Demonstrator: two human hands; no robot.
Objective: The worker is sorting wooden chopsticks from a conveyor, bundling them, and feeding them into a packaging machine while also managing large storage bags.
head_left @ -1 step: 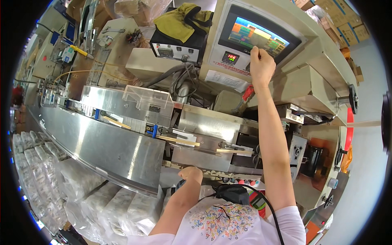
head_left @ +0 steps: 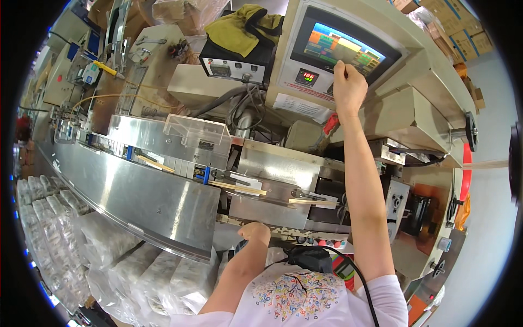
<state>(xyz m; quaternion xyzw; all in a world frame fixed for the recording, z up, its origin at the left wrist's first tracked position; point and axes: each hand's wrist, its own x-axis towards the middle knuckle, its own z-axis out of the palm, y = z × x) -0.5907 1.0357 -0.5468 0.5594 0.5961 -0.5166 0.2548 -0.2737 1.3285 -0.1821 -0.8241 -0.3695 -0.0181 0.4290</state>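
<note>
My right hand (head_left: 350,87) is raised to the lower edge of a lit touchscreen (head_left: 348,44), over the control panel. Its fingers are curled in, and the palm side is hidden, so I cannot make out anything in it. My left hand (head_left: 255,233) is bent at the front edge of the machine, by the metal bed (head_left: 267,211); its fingers are hidden. Between my hands runs a conveyor channel carrying pale wooden chopsticks (head_left: 239,188), with dark cutlery and white paper slips (head_left: 248,183) beside them. A small red digital display (head_left: 308,77) glows below the screen.
A clear plastic guard (head_left: 196,136) stands over the channel. Wrapped clear-plastic bundles (head_left: 147,272) lie at the lower left. A yellow-green cloth (head_left: 238,30) drapes over a black control box (head_left: 231,65). Coloured buttons (head_left: 321,243) line the front edge. Cardboard boxes (head_left: 463,41) are stacked at the far right.
</note>
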